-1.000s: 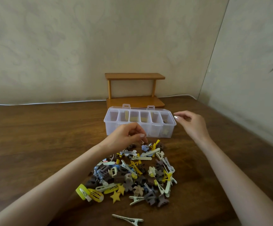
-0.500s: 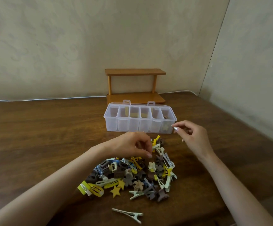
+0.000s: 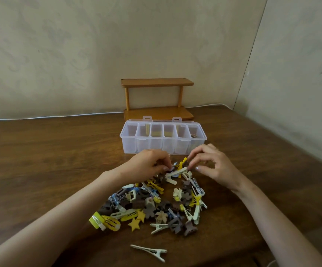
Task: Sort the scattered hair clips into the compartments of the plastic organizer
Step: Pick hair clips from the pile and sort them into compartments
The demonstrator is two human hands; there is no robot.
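Both hands are working at the far edge of the pile of hair clips (image 3: 156,205) in the middle of the brown wooden bench (image 3: 50,160). The left hand (image 3: 146,165) is reaching in with its fingers curled down, the fingertips (image 3: 166,168) dipping among the clips by a small bluish one, and I cannot tell whether it is gripping anything. The right hand (image 3: 214,166) is coming in from the other side, fingers also curled, with forefinger and thumb closing in near the end of a long cream clip (image 3: 175,172) and just beside a yellow clip (image 3: 182,163); whether it is pinching one is not clear either. The two hands are sitting close together, almost fingertip to fingertip. Just beyond them the clear plastic organizer (image 3: 129,148) is standing open, its compartments running in a row, and something small and brownish is showing in the rightmost one. The pile is spreading toward the person in yellow, cream, brown and blue, with a yellow star (image 3: 134,224) at its near side. One cream clip (image 3: 149,251) is lying alone nearer the person, apart from the rest. Behind the organizer a small wooden shelf (image 3: 156,82) is standing against the wall, and a white cable (image 3: 60,116) is running along the back edge of the bench.
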